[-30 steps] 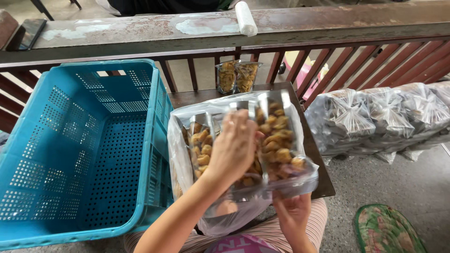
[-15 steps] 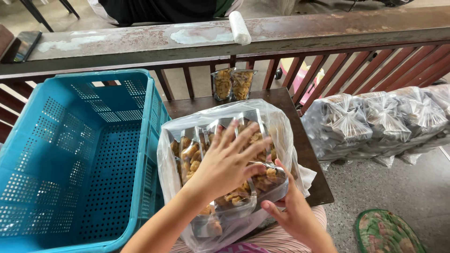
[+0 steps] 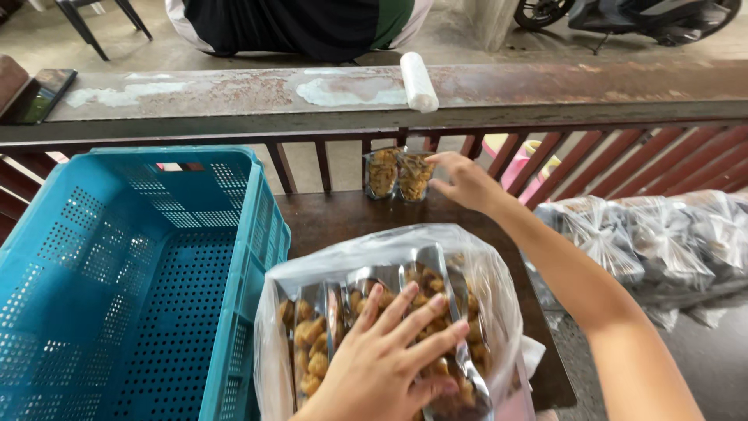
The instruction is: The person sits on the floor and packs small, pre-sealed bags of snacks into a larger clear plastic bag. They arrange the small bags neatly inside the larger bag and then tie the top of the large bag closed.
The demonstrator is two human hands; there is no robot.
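While the left hand [image 3: 382, 359] lies flat, fingers spread, on the clear plastic bag [image 3: 389, 312] at lower centre of the frame, pressing it and grasping nothing, the right hand [image 3: 466, 181] reaches to upper centre with fingers loosely curled and open, its fingertips at or just short of the two small snack packs [image 3: 397, 173] standing on the far edge of the dark table [image 3: 335, 218]; whether it touches them cannot be told. Judged from this, the step in hand is fetching further packs while the bag is held steady. The next move would call for closing the fingers round a pack that stands upright against the red railing [image 3: 623, 152], lifting it without toppling its neighbour, and keeping the bag's mouth open. The bag holds several clear packs of golden-brown fried pieces, packed side by side. At left the blue crate [image 3: 117, 265], perforated on floor and walls, shows nothing inside. At right lie filled, tied plastic bags [image 3: 662, 234], contents unclear. On the ledge [image 3: 234, 93] above rest a white roll [image 3: 418, 81] and, upper left, a phone [image 3: 43, 93].
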